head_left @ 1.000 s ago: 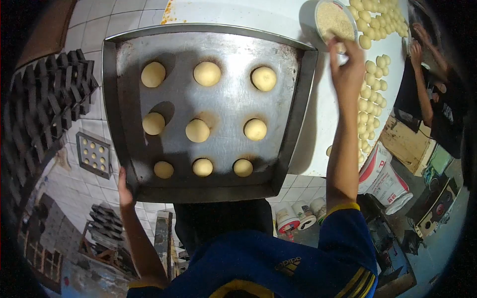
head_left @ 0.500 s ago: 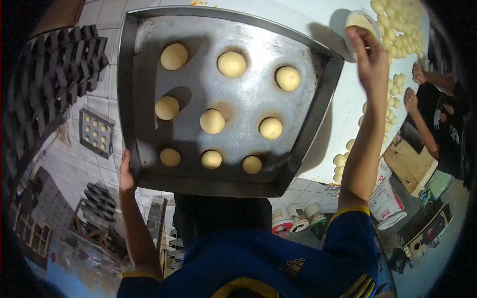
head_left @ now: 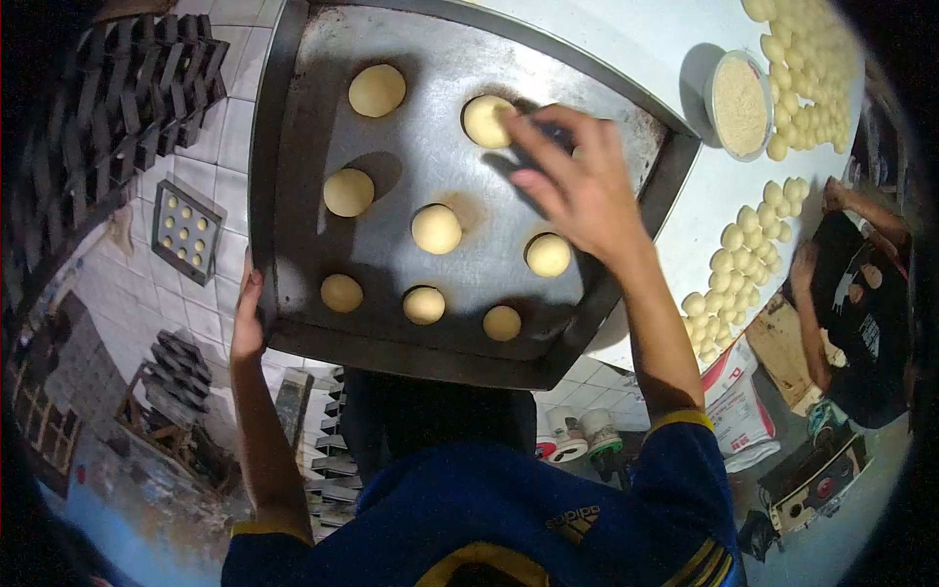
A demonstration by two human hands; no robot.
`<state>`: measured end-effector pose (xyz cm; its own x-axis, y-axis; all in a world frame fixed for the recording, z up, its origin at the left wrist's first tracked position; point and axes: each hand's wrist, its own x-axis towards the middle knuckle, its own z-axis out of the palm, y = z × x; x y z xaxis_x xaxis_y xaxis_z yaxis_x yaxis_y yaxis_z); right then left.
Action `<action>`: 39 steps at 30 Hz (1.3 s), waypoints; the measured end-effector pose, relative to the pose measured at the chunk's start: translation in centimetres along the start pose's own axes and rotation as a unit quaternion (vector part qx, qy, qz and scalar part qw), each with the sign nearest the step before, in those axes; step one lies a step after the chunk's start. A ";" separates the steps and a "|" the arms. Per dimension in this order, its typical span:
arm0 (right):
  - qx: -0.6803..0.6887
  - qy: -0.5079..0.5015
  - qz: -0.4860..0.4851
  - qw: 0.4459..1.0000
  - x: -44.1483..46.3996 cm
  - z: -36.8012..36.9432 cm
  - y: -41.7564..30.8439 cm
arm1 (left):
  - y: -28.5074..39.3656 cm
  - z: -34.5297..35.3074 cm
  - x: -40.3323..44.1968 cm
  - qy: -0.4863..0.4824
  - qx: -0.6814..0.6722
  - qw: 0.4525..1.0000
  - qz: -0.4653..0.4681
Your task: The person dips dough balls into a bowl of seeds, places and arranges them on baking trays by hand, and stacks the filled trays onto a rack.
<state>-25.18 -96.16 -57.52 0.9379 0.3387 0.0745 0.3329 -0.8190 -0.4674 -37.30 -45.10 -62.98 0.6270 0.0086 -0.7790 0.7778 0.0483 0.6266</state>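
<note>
A large metal tray (head_left: 381,344) holds several round dough balls in rows, one of them at the tray's centre (head_left: 436,229). My left hand (head_left: 248,315) grips the tray's left side near its lower corner. My right hand (head_left: 577,181) is over the upper right of the tray, fingers apart, a fingertip at the edge of the top middle dough ball (head_left: 487,121). It partly hides another ball behind its fingers. A bowl of pale crumbs (head_left: 740,106) stands on the white table, right of the tray.
Many dough balls (head_left: 748,249) lie on the white table (head_left: 675,256). A co-worker (head_left: 861,303) is at the far right. A smaller tray of dough balls (head_left: 186,231) and dark stacked trays (head_left: 137,83) are at the left. Buckets (head_left: 599,430) and a sack (head_left: 738,416) stand below.
My right hand has moved from the bowl leftward and down over the tray. The tray appears further right and higher and more tilted, with my left hand still on it.
</note>
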 end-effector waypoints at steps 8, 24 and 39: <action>-0.215 0.159 0.313 0.911 -2.0 -10.6 19.5 | 1.0 1.4 -0.4 0.004 0.005 1.000 0.011; 0.112 -0.009 0.072 0.991 -1.3 -1.5 -3.8 | 2.5 2.8 -0.1 -0.018 0.048 0.998 0.048; -0.009 0.127 0.008 0.992 -4.4 0.3 -0.6 | 4.9 5.0 -1.8 -0.021 0.100 0.992 0.074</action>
<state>-29.50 -97.03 -57.82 0.9369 0.1991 0.2875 0.3165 -0.8322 -0.4553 -34.41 -49.88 -58.44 0.7327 -0.0414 -0.6793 0.6677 -0.1494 0.7293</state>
